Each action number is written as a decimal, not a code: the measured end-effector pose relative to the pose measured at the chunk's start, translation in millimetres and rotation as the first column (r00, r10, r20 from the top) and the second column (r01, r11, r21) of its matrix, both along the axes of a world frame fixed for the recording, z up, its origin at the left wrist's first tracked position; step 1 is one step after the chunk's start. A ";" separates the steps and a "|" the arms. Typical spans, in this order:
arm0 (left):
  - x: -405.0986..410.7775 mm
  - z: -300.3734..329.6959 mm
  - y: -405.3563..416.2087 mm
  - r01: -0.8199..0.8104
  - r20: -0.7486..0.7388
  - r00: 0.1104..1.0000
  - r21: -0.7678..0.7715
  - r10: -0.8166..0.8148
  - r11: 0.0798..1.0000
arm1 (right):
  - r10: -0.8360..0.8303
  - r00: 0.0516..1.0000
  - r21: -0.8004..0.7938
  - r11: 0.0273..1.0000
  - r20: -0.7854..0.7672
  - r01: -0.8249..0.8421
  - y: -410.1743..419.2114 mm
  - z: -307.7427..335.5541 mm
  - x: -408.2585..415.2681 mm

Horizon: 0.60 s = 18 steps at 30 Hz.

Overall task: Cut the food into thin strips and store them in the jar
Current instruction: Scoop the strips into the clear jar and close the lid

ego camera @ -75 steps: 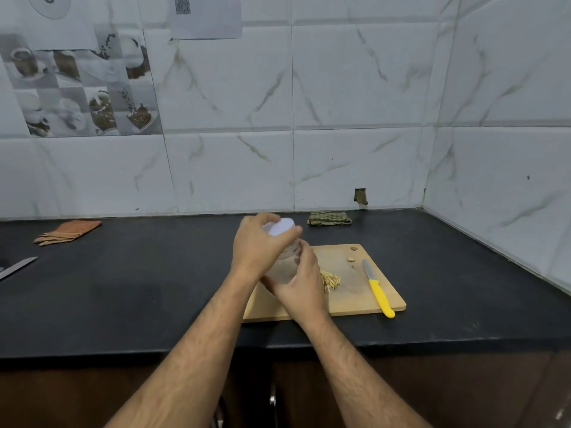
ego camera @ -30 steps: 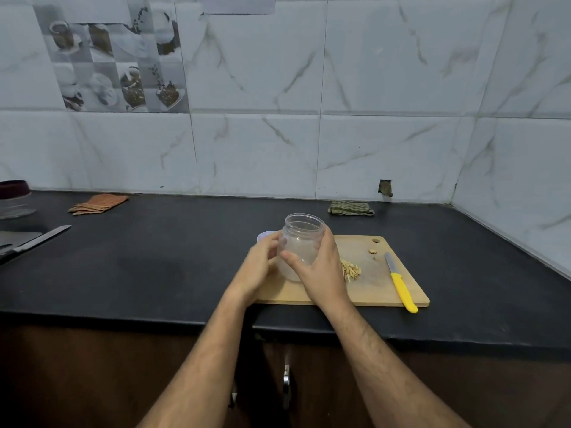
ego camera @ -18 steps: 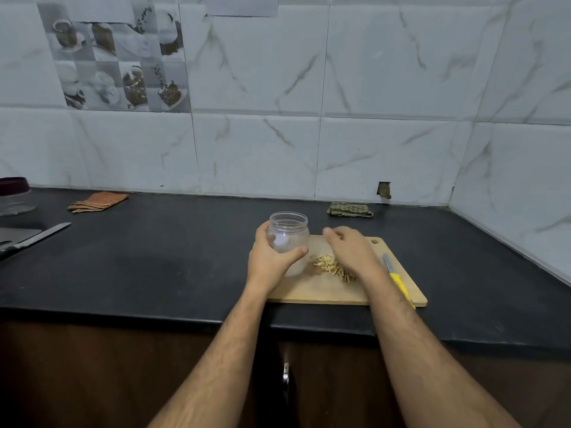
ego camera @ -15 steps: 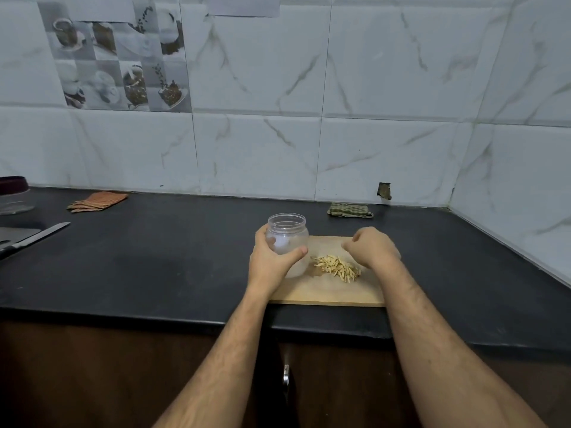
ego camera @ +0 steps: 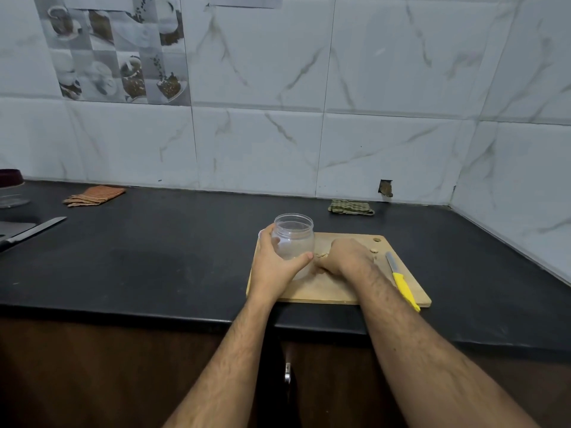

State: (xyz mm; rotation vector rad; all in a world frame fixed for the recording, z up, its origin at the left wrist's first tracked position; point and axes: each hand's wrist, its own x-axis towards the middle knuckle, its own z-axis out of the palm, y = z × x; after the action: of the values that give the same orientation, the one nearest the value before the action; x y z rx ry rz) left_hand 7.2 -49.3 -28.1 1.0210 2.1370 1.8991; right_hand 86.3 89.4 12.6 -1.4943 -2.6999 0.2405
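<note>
A clear open jar (ego camera: 294, 239) stands upright on the left end of the wooden cutting board (ego camera: 327, 290). My left hand (ego camera: 273, 267) grips the jar from the left, thumb across its front. My right hand (ego camera: 346, 257) lies over the pile of pale food strips (ego camera: 321, 255) just right of the jar, fingers curled down onto them; only a few strip ends show. A yellow-handled knife (ego camera: 401, 281) lies on the right side of the board, apart from both hands. Two small food bits (ego camera: 374, 250) sit near the board's far right corner.
The board sits near the front edge of a black counter (ego camera: 154, 257). A green folded cloth (ego camera: 350, 207) lies at the back wall, an orange cloth (ego camera: 94, 195) at the back left. A large knife (ego camera: 31, 232) and a glass container (ego camera: 10, 193) sit at the far left.
My right hand has moved left from beside the strips and now covers the pile. The yellow knife is visible again. My left hand keeps its hold on the jar.
</note>
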 end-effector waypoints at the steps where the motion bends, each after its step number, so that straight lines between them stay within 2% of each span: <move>1: 0.1 0.1 0.0 -0.001 -0.002 1.000 0.000 0.001 1.000 | 0.012 1.000 -0.001 1.000 0.010 -0.012 0.2 1.7 -0.7; 6: 6.4 0.1 0.4 -0.026 -0.067 0.997 0.007 0.026 1.000 | 0.089 0.995 0.002 0.996 0.054 -0.089 3.0 11.0 -3.3; 13: 10.0 0.4 1.0 -0.029 -0.126 0.992 -0.009 0.028 1.000 | 0.101 0.991 -0.021 0.994 -0.093 -0.103 10.6 15.7 -1.7; 18: 10.9 0.6 0.0 -0.041 -0.135 0.990 -0.018 0.038 0.999 | 0.069 0.956 -0.089 0.991 -0.287 -0.098 21.2 15.9 6.3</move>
State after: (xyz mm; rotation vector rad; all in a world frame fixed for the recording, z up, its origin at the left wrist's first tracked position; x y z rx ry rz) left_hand 18.1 -49.3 -27.4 1.1429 2.2603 1.8709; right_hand 92.6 110.5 28.5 -1.2564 -2.5551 0.5585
